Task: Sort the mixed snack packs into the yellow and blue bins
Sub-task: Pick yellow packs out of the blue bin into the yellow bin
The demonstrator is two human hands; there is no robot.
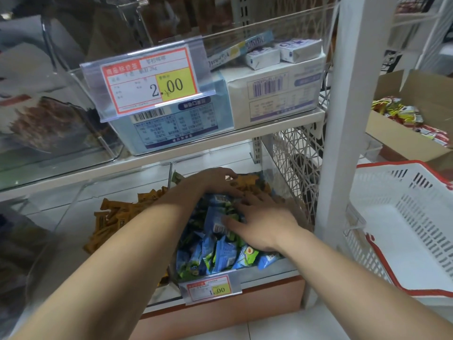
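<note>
On lower shelf, sorting looking partly done. Lying mostly in left clear plastic bin [73, 229]: mustard-yellow stick snack packs [115, 217]. Filling right clear plastic bin [282, 266]: blue-and-green pillow snack packs [220, 258], yet carrying a clutch of stray yellow packs [252, 184] at the back, probably needing moving left. Reaching left hand [220, 179] across onto those strays, fingers bending down over them; grip not discernible. Resting right hand [264, 222] flat, fingers spreading wide, pressing the blue packs, holding nothing.
</note>
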